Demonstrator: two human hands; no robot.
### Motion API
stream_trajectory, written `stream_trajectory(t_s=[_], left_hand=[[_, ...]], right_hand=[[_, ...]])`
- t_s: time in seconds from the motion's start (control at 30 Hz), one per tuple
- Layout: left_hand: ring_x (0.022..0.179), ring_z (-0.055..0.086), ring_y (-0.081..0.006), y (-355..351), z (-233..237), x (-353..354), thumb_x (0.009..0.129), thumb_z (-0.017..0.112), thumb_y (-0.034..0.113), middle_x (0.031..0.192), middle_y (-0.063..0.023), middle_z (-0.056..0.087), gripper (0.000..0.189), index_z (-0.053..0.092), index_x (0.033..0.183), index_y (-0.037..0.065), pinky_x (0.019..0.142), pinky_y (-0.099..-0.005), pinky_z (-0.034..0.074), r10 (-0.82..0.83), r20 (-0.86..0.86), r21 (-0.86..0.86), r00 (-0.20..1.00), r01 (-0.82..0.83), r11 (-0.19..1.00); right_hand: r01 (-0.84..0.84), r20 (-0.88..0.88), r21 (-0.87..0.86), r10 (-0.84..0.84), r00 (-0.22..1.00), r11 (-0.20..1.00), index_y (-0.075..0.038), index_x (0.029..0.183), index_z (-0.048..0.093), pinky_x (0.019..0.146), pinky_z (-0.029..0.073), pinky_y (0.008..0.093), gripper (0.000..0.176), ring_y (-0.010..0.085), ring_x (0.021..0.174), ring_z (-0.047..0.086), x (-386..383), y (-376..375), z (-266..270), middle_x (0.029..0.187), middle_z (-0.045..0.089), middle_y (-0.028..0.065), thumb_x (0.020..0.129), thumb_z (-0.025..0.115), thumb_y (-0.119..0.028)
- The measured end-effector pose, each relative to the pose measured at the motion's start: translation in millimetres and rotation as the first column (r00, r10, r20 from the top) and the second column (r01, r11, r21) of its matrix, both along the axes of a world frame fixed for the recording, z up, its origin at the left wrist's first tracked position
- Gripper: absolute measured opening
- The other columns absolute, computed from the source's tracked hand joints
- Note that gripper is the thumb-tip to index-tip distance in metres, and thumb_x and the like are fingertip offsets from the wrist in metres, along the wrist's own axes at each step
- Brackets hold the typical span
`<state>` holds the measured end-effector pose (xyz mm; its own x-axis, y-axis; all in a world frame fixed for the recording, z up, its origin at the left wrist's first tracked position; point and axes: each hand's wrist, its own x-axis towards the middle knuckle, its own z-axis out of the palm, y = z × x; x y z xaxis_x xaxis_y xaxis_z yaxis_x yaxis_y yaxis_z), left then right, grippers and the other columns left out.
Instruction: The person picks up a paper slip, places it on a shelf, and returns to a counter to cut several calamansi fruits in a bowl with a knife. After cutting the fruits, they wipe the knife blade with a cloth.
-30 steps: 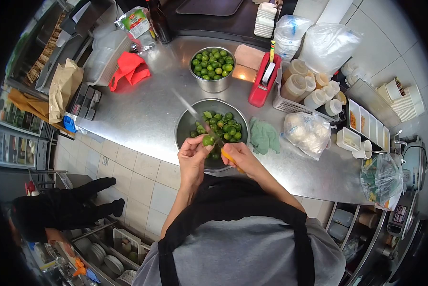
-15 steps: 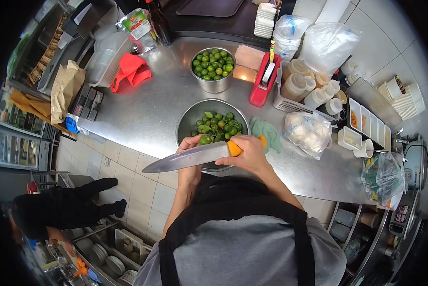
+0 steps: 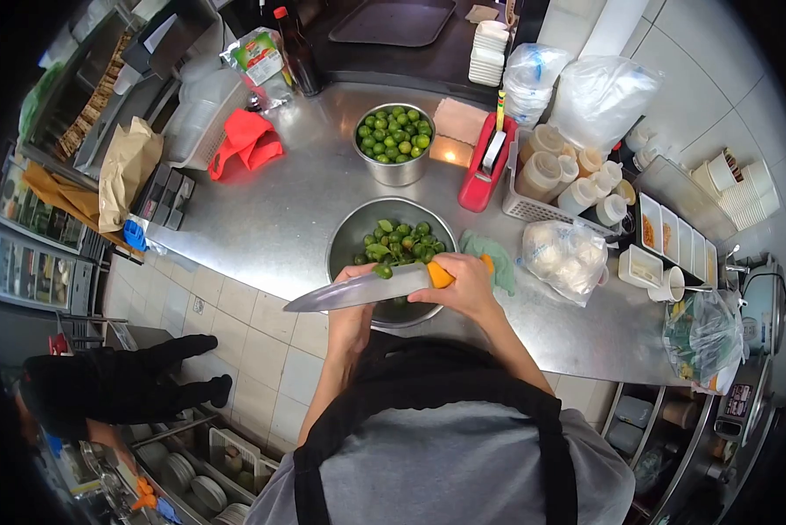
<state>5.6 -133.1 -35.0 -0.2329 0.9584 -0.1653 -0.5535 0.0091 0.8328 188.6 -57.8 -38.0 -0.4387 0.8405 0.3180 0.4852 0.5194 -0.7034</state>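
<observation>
On the left, a red cloth (image 3: pixel 251 143) lies beside a pale basket (image 3: pixel 220 122), and beyond it stands a dark, red-capped bottle (image 3: pixel 298 57)! Across to the right, a red tape dispenser (image 3: pixel 478 181) sits next to squeeze bottles (image 3: pixel 541 172) in a grey basket (image 3: pixel 533 208), a plastic bag (image 3: pixel 565 260) in front.

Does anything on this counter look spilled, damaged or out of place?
Nothing looks spilled or damaged. The green cloth lies rumpled beside the wide metal bowl, and a red cloth sits crumpled farther left; both, unfolded, seem merely untidy.
</observation>
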Motion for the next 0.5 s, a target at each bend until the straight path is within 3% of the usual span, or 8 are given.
stream_trajectory(t_s=[0.13, 0.17, 0.27, 0.3, 0.43, 0.5], left_hand=[[0.090, 0.060, -0.0147, 1.0, 3.2, -4.2, 0.084, 0.062, 0.009, 0.100, -0.0088, 0.059, 0.024, 0.053, 0.106, 0.002, 0.072, -0.0267, 0.051, -0.061, 0.085, -0.053, 0.994, 0.066, 0.996], [0.085, 0.061, -0.0145, 5.2, 6.0, -7.8, 0.084, 0.062, 0.008, 0.096, -0.0074, 0.060, 0.023, 0.055, 0.105, 0.002, 0.067, -0.0258, 0.052, -0.097, 0.037, -0.088, 0.995, 0.100, 0.991], [0.080, 0.062, -0.0142, 41.7, -10.6, -28.2, 0.082, 0.064, 0.006, 0.090, -0.0065, 0.063, 0.021, 0.059, 0.101, 0.000, 0.066, -0.0255, 0.052, -0.133, -0.201, -0.148, 0.970, 0.104, 0.983], [0.075, 0.062, -0.0127, 60.8, -12.6, -29.7, 0.080, 0.066, 0.005, 0.084, -0.0059, 0.065, 0.021, 0.061, 0.098, -0.002, 0.065, -0.0246, 0.051, -0.098, -0.376, -0.107, 0.922, 0.062, 0.992], [0.074, 0.061, -0.0114, 148.5, -21.1, -44.2, 0.076, 0.069, 0.004, 0.087, -0.0077, 0.065, 0.028, 0.060, 0.101, -0.006, 0.065, -0.0229, 0.051, 0.076, -0.413, 0.055, 0.908, -0.059, 0.997], [0.079, 0.062, -0.0112, 185.9, -25.9, -49.9, 0.076, 0.070, 0.002, 0.092, -0.0085, 0.065, 0.032, 0.060, 0.105, -0.006, 0.064, -0.0225, 0.052, 0.121, -0.491, 0.102, 0.863, -0.081, 0.991]], right_hand=[[0.014, 0.020, -0.052, -0.013, 1.000, 0.999, -0.004, 0.056, 0.051, 0.049, 0.041, 0.0374, 0.061, 0.0298, 0.050, 0.055, 7.7, 2.2, -4.4, 0.053, 0.052, 0.0115, 0.058, 0.074, -0.061], [0.021, 0.042, -0.108, -0.017, 0.999, 0.994, -0.004, 0.056, 0.052, 0.049, 0.041, 0.0375, 0.061, 0.0300, 0.050, 0.054, 8.8, 1.6, -4.0, 0.052, 0.051, 0.0117, 0.059, 0.074, -0.061], [0.060, 0.030, -0.254, -0.055, 0.998, 0.965, -0.003, 0.056, 0.053, 0.048, 0.038, 0.0374, 0.059, 0.0298, 0.046, 0.050, 9.1, -0.4, -0.5, 0.049, 0.048, 0.0121, 0.065, 0.071, -0.058], [0.068, 0.005, -0.325, -0.071, 0.997, 0.943, -0.002, 0.056, 0.054, 0.047, 0.038, 0.0371, 0.059, 0.0286, 0.045, 0.049, 8.5, -2.3, -1.1, 0.048, 0.048, 0.0117, 0.067, 0.070, -0.058], [-0.001, -0.184, -0.504, -0.106, 0.977, 0.863, -0.001, 0.060, 0.057, 0.047, 0.035, 0.0359, 0.057, 0.0219, 0.043, 0.043, 9.4, -0.9, -16.9, 0.047, 0.045, 0.0096, 0.074, 0.067, -0.054], [0.022, -0.162, -0.495, -0.117, 0.980, 0.869, 0.000, 0.061, 0.058, 0.046, 0.034, 0.0355, 0.056, 0.0190, 0.044, 0.041, 13.2, -0.8, -18.9, 0.047, 0.044, 0.0089, 0.076, 0.066, -0.054]])
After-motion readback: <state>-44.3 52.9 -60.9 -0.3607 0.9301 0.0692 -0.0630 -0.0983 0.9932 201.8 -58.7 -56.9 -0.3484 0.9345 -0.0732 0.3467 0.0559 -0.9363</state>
